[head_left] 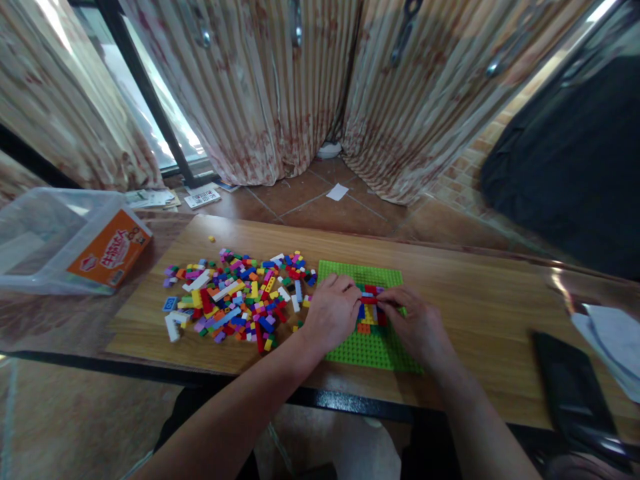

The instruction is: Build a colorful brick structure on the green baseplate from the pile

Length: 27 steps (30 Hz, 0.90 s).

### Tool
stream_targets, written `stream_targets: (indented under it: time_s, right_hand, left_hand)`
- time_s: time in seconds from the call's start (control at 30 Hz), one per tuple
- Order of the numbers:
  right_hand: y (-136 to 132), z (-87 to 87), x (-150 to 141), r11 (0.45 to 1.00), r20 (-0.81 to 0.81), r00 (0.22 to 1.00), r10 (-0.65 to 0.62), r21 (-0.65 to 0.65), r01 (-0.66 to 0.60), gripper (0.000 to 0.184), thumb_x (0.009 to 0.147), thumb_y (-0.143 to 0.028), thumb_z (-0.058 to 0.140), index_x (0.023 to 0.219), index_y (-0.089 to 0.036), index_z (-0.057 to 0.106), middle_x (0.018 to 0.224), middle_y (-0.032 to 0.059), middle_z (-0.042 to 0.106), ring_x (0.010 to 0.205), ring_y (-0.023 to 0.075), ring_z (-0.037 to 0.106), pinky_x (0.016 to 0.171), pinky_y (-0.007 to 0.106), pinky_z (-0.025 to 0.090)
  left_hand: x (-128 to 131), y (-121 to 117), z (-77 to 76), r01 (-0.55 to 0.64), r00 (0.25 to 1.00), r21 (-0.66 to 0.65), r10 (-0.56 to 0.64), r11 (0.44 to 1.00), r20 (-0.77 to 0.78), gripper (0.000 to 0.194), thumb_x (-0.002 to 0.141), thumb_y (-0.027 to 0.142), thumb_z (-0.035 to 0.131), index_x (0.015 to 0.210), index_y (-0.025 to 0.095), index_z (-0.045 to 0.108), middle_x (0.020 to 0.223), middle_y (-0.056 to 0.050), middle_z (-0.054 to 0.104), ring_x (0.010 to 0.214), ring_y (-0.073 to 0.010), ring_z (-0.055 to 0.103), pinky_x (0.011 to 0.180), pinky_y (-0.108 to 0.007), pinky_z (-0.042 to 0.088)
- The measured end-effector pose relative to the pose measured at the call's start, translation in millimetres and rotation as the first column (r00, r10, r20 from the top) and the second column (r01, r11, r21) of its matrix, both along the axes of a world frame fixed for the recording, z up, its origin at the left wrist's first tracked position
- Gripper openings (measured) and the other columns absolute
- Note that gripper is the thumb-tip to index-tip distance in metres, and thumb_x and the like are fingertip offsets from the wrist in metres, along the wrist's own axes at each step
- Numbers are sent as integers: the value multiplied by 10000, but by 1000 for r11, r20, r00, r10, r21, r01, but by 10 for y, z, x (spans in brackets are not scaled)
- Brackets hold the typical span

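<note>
A green studded baseplate (373, 355) lies on the wooden table, with a small block of coloured bricks (364, 328) built up on its middle. Across that block's upper part lies a long red brick (369, 301). My left hand (331, 313) is over the left side of the plate, its fingers curled and closed at the brick's left end. From the right, my right hand (415, 325) pinches the other end between thumb and fingertips. Parts of the built block are hidden by both hands. Whether the red brick is pressed down fully cannot be seen.
Left of the plate spreads a pile of loose bricks (233, 307) in many colours. A clear plastic bin (55, 253) with an orange label stands at the far left. A black flat device (575, 387) and white papers (613, 340) lie at the right. Curtains (280, 100) hang beyond the table.
</note>
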State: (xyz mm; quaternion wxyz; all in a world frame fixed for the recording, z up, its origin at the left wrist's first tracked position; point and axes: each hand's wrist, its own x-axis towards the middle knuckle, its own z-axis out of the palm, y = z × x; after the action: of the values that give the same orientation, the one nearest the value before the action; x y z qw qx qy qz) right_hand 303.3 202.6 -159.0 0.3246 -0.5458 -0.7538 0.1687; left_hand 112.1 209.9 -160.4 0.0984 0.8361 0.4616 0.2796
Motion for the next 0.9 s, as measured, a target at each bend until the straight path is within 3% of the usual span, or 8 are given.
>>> stream_targets:
  time_s: [0.3, 0.7, 0.9]
  right_hand:
    - [-17, 30, 16, 998, -44, 999, 0, -61, -2, 150, 870, -256, 558, 859, -225, 705, 883, 48, 707, 841, 200, 662, 792, 356, 520]
    - [26, -25, 30, 956, -174, 960, -220, -232, 177, 197, 801, -350, 613, 868, -210, 735, 890, 57, 752, 817, 215, 687, 811, 379, 533]
    - [31, -40, 32, 949, -205, 950, -235, -260, 179, 208, 789, -375, 628, 846, -212, 743, 863, 55, 759, 797, 219, 693, 776, 375, 543]
  left_hand:
    - [34, 4, -10, 0, 999, -5, 0, 1000, -37, 93, 912, 198, 558, 874, 151, 628, 975, -63, 624, 936, -220, 523, 876, -373, 465]
    - [69, 5, 2, -52, 996, 14, 53, 999, -67, 120, 913, 216, 553, 854, 154, 637, 956, -67, 633, 907, -223, 525, 846, -378, 461]
    - [76, -2, -11, -77, 996, 8, 77, 997, -34, 120, 906, 220, 558, 838, 159, 635, 933, -60, 642, 898, -222, 526, 827, -371, 455]
